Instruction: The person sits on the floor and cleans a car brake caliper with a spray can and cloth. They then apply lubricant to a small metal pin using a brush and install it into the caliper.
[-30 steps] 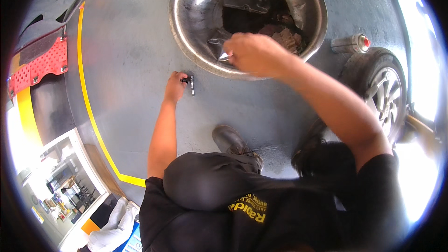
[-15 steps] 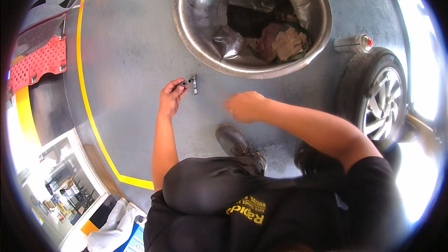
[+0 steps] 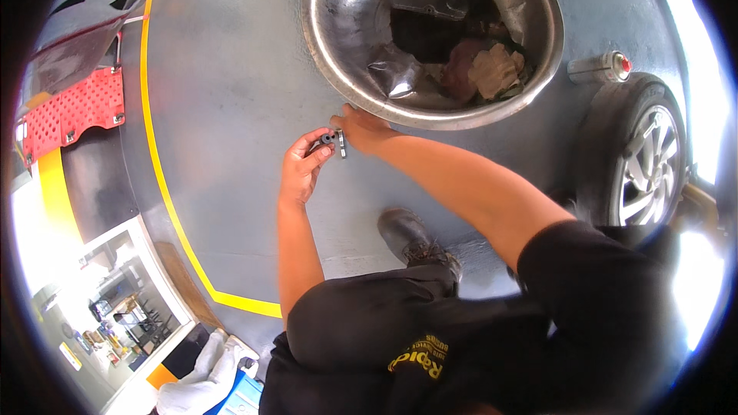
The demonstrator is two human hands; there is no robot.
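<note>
My left hand [image 3: 301,167] is closed, thumb and fingers pinching a small dark cylindrical part [image 3: 327,139] with a round end. Right beside it is a slim, shiny metal piece [image 3: 343,149], like a bolt or pin; whether my left hand holds it or it lies on the floor, I cannot tell. My right hand [image 3: 366,131] is bent in close to these two pieces, just below the basin's rim. Most of its fingers are hidden behind the hand, so any grip there does not show.
A large steel basin [image 3: 322,54] stands ahead, holding dark liquid, a dark metal cover and rags. To the right are a spray can [image 3: 596,69] lying on its side and an upright wheel [image 3: 644,161]. A yellow floor line [image 3: 157,157] and a red perforated panel [image 3: 74,111] are on the left.
My right hand has swung left and forward, from open floor to beside the small parts. My left hand keeps its pinch. The whole view has shifted slightly, so everything appears further right.
</note>
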